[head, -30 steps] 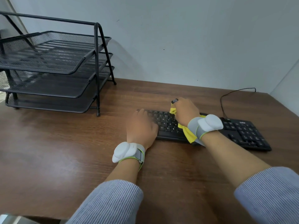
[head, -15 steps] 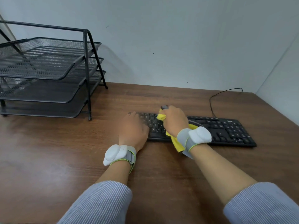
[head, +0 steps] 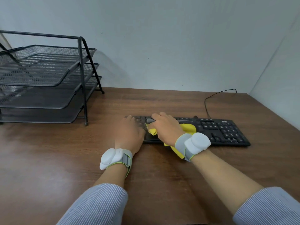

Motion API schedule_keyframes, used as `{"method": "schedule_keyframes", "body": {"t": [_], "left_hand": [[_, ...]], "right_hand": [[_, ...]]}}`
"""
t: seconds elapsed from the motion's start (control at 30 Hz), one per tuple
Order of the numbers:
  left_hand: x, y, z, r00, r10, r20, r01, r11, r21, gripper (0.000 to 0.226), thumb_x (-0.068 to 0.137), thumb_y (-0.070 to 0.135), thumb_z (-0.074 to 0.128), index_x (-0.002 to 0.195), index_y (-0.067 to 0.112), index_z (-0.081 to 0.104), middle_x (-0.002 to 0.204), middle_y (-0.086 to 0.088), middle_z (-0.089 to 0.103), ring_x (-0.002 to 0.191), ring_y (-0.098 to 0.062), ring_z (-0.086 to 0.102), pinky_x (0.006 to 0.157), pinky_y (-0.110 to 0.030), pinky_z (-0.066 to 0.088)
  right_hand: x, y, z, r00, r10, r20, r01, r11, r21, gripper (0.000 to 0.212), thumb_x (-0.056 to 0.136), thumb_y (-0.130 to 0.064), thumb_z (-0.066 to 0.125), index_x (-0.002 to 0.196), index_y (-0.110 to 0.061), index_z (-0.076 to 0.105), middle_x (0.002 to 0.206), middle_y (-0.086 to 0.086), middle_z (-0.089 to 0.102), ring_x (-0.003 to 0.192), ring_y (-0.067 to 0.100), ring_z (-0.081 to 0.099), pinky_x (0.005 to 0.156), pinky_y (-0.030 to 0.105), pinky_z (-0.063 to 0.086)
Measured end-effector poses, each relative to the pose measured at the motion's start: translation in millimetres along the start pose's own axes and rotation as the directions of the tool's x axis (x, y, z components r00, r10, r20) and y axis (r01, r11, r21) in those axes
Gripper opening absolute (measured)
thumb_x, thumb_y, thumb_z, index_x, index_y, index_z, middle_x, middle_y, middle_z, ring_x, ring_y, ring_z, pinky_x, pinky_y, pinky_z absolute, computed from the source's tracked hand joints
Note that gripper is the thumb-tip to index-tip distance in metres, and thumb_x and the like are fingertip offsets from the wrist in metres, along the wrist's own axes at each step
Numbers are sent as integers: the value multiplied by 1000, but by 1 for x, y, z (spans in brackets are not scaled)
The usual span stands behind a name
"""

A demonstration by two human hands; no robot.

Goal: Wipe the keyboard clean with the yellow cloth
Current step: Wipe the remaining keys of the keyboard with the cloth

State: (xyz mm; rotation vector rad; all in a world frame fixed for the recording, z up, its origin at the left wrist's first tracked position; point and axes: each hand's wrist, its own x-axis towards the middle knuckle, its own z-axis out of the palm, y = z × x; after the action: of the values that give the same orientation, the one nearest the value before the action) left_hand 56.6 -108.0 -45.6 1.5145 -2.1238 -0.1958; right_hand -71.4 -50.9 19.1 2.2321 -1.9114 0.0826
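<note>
The right hand (head: 165, 127) slides leftward, fingers bunching the cloth (head: 188, 128) on the keyboard (head: 227, 130); left hand (head: 129, 133) flat; right-frame keys probably remain.

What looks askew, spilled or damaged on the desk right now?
Nothing stands out. The black keyboard lies flat on the brown wooden desk, the right hand presses the yellow cloth on its keys, and the black mesh tray rack stands upright.

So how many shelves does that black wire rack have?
3, stacked on the black wire rack at the desk's far left: top, middle, bottom. Its left end is cut off.
</note>
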Motion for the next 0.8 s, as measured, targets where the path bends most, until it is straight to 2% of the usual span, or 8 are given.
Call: {"method": "schedule_keyframes", "body": {"t": [0.13, 0.3, 0.5, 0.67, 0.73, 0.8], "left_hand": [[0, -1, 1, 1000, 4, -3, -4, 1000, -5, 51, 91, 29, 40, 137, 10, 42, 149, -3, 37, 139, -20, 24, 110, -47, 24], [1, -1, 1, 1000, 3, -2, -3, 1000, -4, 51, 90, 30, 40, 137, 10, 42, 149, -3, 36, 139, -19, 24, 110, -48, 24], [0, 0, 1, 1000, 3, -5, -3, 1000, 2, 51, 90, 30, 40, 137, 9, 43, 148, -3, 37, 139, -19, 24, 110, -48, 24], [-1, 0, 0, 1000, 2, -10, -2, 1000, -5, 51, 90, 29, 40, 136, 9, 43, 148, -3, 37, 139, -19, 24, 111, -48, 23], [-1, 0, 0, 1000, 6, -9, -6, 1000, -1, 51, 90, 29, 40, 137, 9, 43, 148, -3, 37, 139, -19, 24, 111, -48, 23], [-1, 1, -1, 1000, 10, -10, -10, 1000, 4, 51, 90, 29, 40, 137, 9, 43, 149, -3, 37, 139, -20, 24, 111, -47, 21]], "right_hand": [[9, -2, -5, 999, -22, -34, 18, 994, -112, 35, 81, 1, 56, 111, -16, 63, 120, 8, 48, 113, 33, 40, 83, 39, 37], [9, 3, -4, 997, -76, 24, 78, 992, -104, 33, 82, 1, 54, 110, -15, 64, 116, 8, 49, 108, 31, 41, 73, 35, 28], [13, 15, -1, 992, 123, -27, -125, 989, -80, 36, 83, 3, 53, 116, -12, 61, 126, 9, 46, 116, 32, 40, 87, 40, 38], [-2, 13, 9, 988, 144, -48, -140, 987, 73, 37, 81, 1, 50, 113, -15, 61, 113, 11, 50, 104, 34, 44, 78, 39, 38], [-14, 21, 13, 970, 231, -71, -223, 969, 103, 35, 82, -3, 51, 112, -15, 61, 111, 11, 51, 103, 35, 45, 77, 40, 40], [-25, 31, 15, 921, 382, -81, -373, 922, 106, 35, 83, -6, 50, 114, -16, 61, 117, 10, 51, 105, 35, 45, 79, 41, 40]]}}
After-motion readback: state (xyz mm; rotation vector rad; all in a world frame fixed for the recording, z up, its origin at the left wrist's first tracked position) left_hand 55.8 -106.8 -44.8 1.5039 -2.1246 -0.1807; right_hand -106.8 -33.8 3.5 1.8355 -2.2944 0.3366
